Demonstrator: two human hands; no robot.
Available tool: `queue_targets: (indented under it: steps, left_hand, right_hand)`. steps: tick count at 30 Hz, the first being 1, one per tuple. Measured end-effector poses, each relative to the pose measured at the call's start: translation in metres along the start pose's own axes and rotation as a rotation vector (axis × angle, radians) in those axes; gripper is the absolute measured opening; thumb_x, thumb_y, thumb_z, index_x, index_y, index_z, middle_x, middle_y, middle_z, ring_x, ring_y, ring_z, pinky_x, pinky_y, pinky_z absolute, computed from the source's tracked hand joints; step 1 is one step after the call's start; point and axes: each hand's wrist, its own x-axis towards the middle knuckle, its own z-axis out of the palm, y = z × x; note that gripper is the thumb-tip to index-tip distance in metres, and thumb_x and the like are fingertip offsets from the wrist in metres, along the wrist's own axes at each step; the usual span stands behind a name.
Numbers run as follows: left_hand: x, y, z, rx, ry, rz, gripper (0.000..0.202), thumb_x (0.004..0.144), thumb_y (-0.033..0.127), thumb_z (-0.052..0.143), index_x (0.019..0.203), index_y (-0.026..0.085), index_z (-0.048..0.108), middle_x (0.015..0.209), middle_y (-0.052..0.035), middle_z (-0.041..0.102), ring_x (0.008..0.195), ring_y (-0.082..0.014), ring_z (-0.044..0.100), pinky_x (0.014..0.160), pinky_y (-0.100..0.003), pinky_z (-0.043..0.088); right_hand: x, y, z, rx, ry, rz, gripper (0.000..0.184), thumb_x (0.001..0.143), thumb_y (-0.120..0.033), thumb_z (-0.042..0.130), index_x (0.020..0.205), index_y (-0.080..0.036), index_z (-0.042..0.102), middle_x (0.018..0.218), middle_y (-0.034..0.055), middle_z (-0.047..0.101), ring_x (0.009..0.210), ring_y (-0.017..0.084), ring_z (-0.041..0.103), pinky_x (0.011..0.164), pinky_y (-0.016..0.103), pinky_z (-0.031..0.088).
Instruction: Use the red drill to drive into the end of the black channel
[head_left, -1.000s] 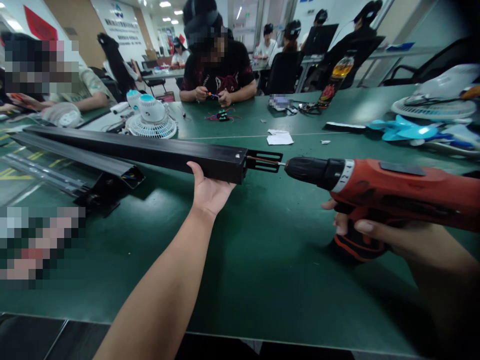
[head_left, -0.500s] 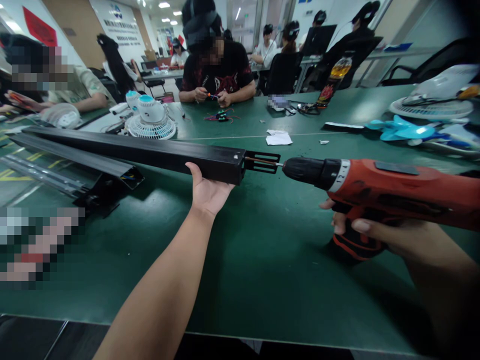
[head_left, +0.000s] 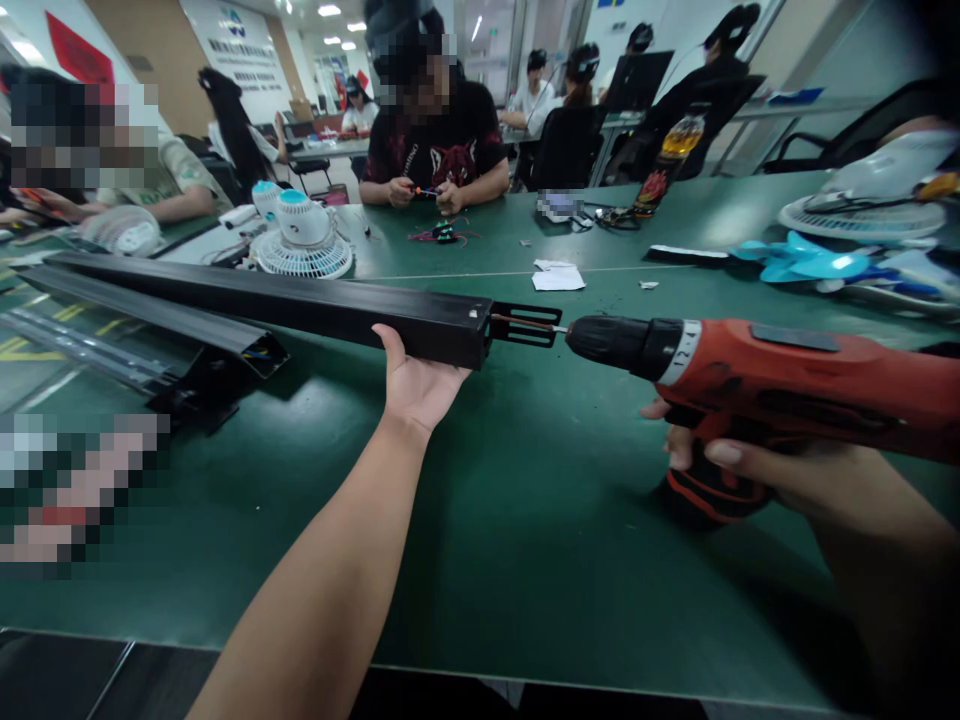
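My left hand [head_left: 424,385] grips a long black rectangular beam [head_left: 322,308] near its right end, thumb on the near side and the other fingers hidden beneath. From that end sticks out a slotted black bracket [head_left: 531,318]. A red and black cordless drill [head_left: 795,375] lies level in my right hand [head_left: 772,470], which is wrapped round its handle. The drill's long thin bit [head_left: 525,321] runs along the bracket to the beam's end; its tip is hidden there, so I cannot tell what it touches.
Further black profiles [head_left: 172,315] lie on the green table [head_left: 525,560] at the left. Beyond the beam are a small white fan [head_left: 304,235], a paper scrap [head_left: 559,275] and a bottle [head_left: 675,150]. Blue fan blades [head_left: 814,258] rest at the right. A person [head_left: 442,140] sits opposite, handling a small tool.
Both my hands, the beam and the drill stay practically still. The person opposite has shifted their head slightly.
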Motion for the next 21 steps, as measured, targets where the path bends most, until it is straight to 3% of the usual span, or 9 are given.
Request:
queue_targets:
  steps: [6,14,21]
  left_hand:
    - [0.0008,0.0000,-0.0021,-0.010,-0.018,-0.009,0.088,0.127,0.090,0.036,0.187,0.032,0.065,0.182,-0.0136,0.077,0.183,-0.0351,0.062,0.147,-0.055,0.057]
    - [0.0010,-0.0012,-0.0056,-0.037,-0.038,0.001,0.083,0.125,0.087,0.055,0.186,0.031,0.065,0.177,-0.0159,0.080,0.187,-0.0396,0.057,0.150,-0.061,0.054]
    - [0.0004,-0.0014,-0.0034,-0.032,-0.041,0.000,0.077,0.128,0.077,0.056,0.189,0.031,0.061,0.184,-0.0163,0.075,0.189,-0.0385,0.055,0.150,-0.061,0.054]
  right_hand:
    - [-0.0001,0.0011,-0.0003,0.011,-0.009,0.014,0.043,0.066,-0.048,0.068,0.100,-0.022,0.073,0.058,0.0062,0.069,0.050,0.025,0.064,0.043,0.035,0.055]
    - [-0.0014,-0.0024,0.0015,-0.014,0.005,-0.025,0.037,0.065,-0.047,0.069,0.092,-0.024,0.074,0.058,0.0068,0.071,0.055,0.026,0.067,0.049,0.036,0.058]
    - [-0.0020,-0.0023,0.0015,-0.006,0.011,-0.004,0.039,0.064,-0.044,0.071,0.096,-0.023,0.074,0.057,0.0059,0.070,0.051,0.025,0.066,0.048,0.037,0.058]
